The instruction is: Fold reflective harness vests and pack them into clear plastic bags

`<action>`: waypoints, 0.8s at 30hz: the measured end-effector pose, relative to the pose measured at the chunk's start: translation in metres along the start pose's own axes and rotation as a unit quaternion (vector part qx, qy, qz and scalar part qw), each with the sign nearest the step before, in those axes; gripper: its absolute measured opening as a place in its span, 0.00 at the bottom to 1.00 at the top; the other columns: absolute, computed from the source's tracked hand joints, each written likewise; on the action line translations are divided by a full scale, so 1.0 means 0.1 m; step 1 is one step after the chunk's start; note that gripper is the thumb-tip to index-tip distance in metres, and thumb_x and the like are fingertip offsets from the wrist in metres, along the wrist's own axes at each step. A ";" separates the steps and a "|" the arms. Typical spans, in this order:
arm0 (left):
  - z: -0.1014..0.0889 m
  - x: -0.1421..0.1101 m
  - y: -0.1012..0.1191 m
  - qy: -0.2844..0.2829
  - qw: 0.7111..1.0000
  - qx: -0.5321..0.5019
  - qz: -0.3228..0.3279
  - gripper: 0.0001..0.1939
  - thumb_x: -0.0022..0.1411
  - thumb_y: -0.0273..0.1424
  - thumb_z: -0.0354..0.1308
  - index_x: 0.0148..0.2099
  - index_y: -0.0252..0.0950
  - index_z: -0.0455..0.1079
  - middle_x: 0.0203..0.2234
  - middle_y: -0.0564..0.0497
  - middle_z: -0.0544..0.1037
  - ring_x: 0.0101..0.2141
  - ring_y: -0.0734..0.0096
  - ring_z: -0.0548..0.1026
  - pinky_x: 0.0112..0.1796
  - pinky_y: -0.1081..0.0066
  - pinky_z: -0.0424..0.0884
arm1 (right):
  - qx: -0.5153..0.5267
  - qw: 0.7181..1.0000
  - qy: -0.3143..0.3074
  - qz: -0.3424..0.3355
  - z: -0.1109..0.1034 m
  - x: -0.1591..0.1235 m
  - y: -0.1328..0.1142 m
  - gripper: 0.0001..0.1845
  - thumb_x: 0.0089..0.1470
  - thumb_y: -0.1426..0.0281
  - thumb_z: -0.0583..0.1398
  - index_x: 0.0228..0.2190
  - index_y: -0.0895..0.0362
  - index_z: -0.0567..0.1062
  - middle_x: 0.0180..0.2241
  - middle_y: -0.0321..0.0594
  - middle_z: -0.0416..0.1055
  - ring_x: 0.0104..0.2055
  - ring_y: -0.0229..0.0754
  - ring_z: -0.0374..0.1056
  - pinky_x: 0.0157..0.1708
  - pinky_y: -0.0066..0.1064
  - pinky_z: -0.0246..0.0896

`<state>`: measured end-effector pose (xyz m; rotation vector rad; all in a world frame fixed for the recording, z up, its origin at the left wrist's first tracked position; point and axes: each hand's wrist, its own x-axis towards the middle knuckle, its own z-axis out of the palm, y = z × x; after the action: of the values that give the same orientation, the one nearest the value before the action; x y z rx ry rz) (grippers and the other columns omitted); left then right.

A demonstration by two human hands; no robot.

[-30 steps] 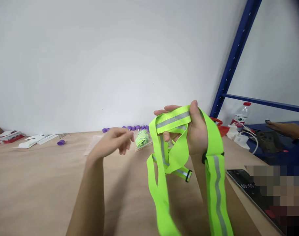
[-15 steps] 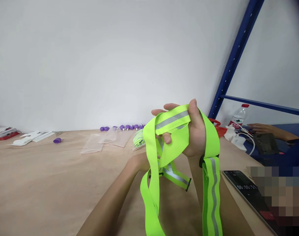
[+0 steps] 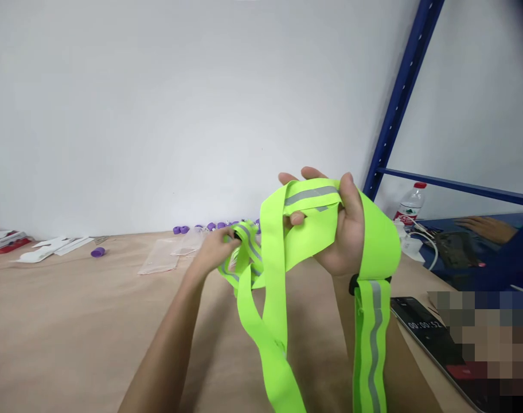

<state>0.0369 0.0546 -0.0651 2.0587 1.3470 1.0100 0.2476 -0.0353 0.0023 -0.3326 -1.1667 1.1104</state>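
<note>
A neon-green reflective strap vest [image 3: 283, 269] with grey stripes hangs above the table. My right hand [image 3: 339, 229] is raised, palm toward me, fingers curled over a folded green band with a grey stripe; more strap drapes over its wrist and hangs down. My left hand [image 3: 216, 249] pinches a lower loop of the same vest and holds it out to the left, about level with the right wrist.
Brown paper covers the table [image 3: 72, 332]. Clear plastic bags [image 3: 162, 258], purple caps [image 3: 97, 252] and white papers [image 3: 50, 246] lie toward the wall. A phone showing a timer [image 3: 433, 335] lies at right. A water bottle [image 3: 410, 203], blue shelving [image 3: 394, 109] and another person's hand [image 3: 480, 226] are at right.
My left hand went from empty beside the vest, to behind the straps, and now grips a lower loop and pulls it leftward. The right hand stays raised with its band.
</note>
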 end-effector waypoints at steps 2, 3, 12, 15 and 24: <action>-0.29 0.00 -0.01 0.050 0.998 -0.013 -0.028 0.14 0.56 0.41 0.58 0.34 0.36 0.75 0.26 0.51 0.77 0.26 0.66 0.70 0.28 0.69 0.64 | -0.020 0.999 0.020 -0.041 -0.08 0.02 0.00 0.24 0.65 0.46 0.50 0.46 0.47 0.75 0.53 0.38 0.74 0.34 0.41 0.77 0.39 0.42 0.75; -0.42 -0.02 -0.01 0.086 0.995 -0.044 -0.042 0.15 0.56 0.43 0.58 0.33 0.35 0.74 0.25 0.51 0.76 0.26 0.67 0.69 0.27 0.70 0.63 | -0.026 0.997 0.028 -0.061 -0.12 0.02 0.00 0.23 0.65 0.47 0.50 0.46 0.46 0.75 0.55 0.37 0.73 0.36 0.42 0.77 0.40 0.43 0.74; -0.89 -0.30 0.10 0.338 0.941 0.024 0.022 0.08 0.55 0.37 0.61 0.31 0.39 0.75 0.46 0.47 0.76 0.47 0.56 0.74 0.44 0.63 0.69 | -0.076 0.983 0.058 -0.154 -0.24 0.34 0.13 0.23 0.64 0.48 0.54 0.44 0.50 0.77 0.53 0.43 0.72 0.42 0.47 0.77 0.44 0.45 0.75; -0.90 -0.34 0.14 0.376 0.923 0.065 0.061 0.08 0.55 0.36 0.62 0.28 0.38 0.73 0.51 0.47 0.74 0.52 0.54 0.72 0.49 0.60 0.68 | -0.134 0.973 0.029 -0.184 -0.20 0.61 0.08 0.24 0.64 0.46 0.52 0.44 0.49 0.76 0.53 0.42 0.71 0.43 0.45 0.76 0.47 0.43 0.74; -0.84 -0.34 0.20 0.385 0.907 -0.115 0.129 0.13 0.57 0.32 0.62 0.22 0.38 0.65 0.45 0.47 0.79 0.51 0.58 0.75 0.45 0.66 0.71 | -0.321 0.947 -0.017 -0.002 -0.52 0.90 0.22 0.18 0.55 0.58 0.61 0.41 0.57 0.77 0.41 0.45 0.77 0.32 0.45 0.75 0.34 0.39 0.74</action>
<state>-0.0263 0.0151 -0.0104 1.7361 1.2024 2.1443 0.2785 0.0654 0.0154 -0.8139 -1.5431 0.7051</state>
